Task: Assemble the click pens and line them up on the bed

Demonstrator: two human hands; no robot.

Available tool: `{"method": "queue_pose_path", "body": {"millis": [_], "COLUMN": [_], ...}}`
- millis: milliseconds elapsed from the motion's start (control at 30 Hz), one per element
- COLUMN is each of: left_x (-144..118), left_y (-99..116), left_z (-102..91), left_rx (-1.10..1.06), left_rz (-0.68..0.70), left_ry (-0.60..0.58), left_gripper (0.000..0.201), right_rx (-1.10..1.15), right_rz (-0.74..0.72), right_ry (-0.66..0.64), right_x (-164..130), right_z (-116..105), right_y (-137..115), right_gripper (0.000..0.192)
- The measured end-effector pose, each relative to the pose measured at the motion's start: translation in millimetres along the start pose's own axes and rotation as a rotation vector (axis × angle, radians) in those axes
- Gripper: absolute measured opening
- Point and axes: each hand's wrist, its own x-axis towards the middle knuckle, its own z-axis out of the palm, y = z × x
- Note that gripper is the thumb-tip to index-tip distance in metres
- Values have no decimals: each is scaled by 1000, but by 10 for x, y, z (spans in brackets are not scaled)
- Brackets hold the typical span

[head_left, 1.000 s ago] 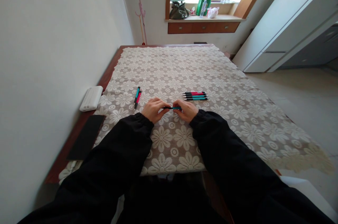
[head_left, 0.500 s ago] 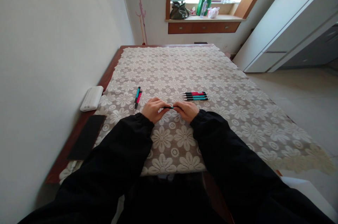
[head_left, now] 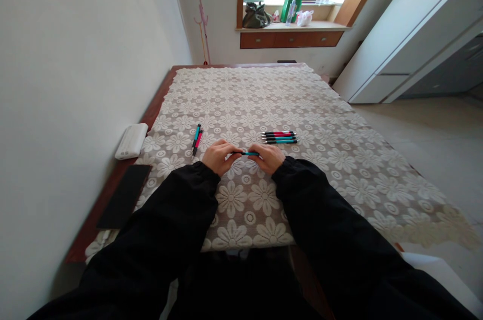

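Both hands pinched one teal pen level just above the tablecloth: the left hand gripped its dark end, the right hand its teal end. Four pens lay just beyond the right hand, two pens near the left.

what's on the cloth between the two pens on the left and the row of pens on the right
In the head view, both hands, left hand and right hand, holding a teal pen.
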Motion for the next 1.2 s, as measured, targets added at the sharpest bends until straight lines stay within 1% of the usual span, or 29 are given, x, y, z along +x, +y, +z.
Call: {"method": "queue_pose_path", "body": {"millis": [100,267,300,400,567,700,800,867,933,1033,1100,1200], "left_x": [-3,-2,1,8,6,7,9,8,7,8,13,24], "left_y": [-5,-11,-10,-4,-7,-7,-16,-23,-22,-14,-14,-32], "left_z": [2,3,2,-1,-2,-1,1,2,3,7,10,14], "left_rx": [5,6,6,18,16,22,23,9,-7,-21,-34,-44], "left_rz": [9,-34,-28,-9,-30,-16,-58,-74,-53,-12,-40,-155], "left_ry": [-14,11,1,-16,34,10,28,42,49,45,53,85], "left_gripper": [18,17,17,16,15,15,14,14,14,15,15,19], "right_rx": [-28,-4,-26,-83,-58,-101,-75,-73,-91,-111,-110,-81], "right_rz": [-26,-30,-34,-36,-20,-17,-53,-70,-63,-19,2,-29], "right_ry": [-19,52,43,1,54,5,77,100,74,24,38,110], "right_x": [1,4,5,7,5,7,15,16,11,-1,-3,8], "right_z": [-15,-34,-37,-45,-56,-61,-72,-80,-83,-73,-63,-54], "right_y": [-2,-3,-4,-9,-18,-9,8,16,16,10,14,37], "right_gripper": [31,25,24,32,27,34,28,27,26,32,33,30]}}
